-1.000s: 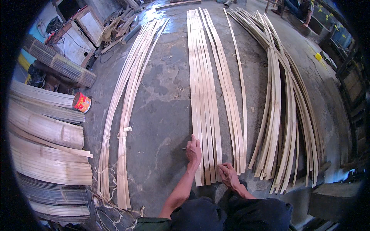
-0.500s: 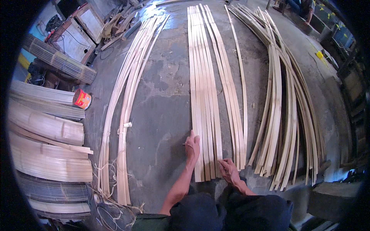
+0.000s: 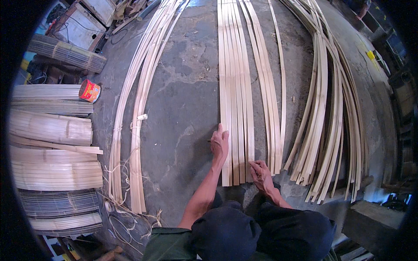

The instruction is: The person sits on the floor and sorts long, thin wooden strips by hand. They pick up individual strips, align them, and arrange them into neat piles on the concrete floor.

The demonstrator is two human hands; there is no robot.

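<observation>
A flat row of long pale bamboo strips [image 3: 235,87] lies side by side on the gray concrete floor [image 3: 187,87]. It runs from the middle of the view up toward 12 o'clock. The near ends of the strips stop just in front of the person's knees [image 3: 261,230].

The left hand [image 3: 220,145] lies flat on the left edge of the row. Its fingers are straight and close together, and they press down on the outer strip. They are not wrapped around anything.

The right hand [image 3: 261,174] sits at the near right corner of the row, at about 4 o'clock from the left hand. Its fingers are bent, and the tips touch the ends of the strips. I cannot tell if they pinch one.

Just right of the row, a few loose strips [image 3: 272,108] lie a bit spread out. Farther right, toward 3 o'clock, there is a big curved heap of strips [image 3: 326,108].

To the left, toward 9 o'clock, a long thin bunch of strips [image 3: 139,108] bends across the floor, with stringy bits at its near end.

At the far left lie flat bamboo mats [image 3: 52,130], one after another. A red can [image 3: 89,90] lies on its side near them, at about 10 o'clock. Above it is a rolled mat [image 3: 65,53].
</observation>
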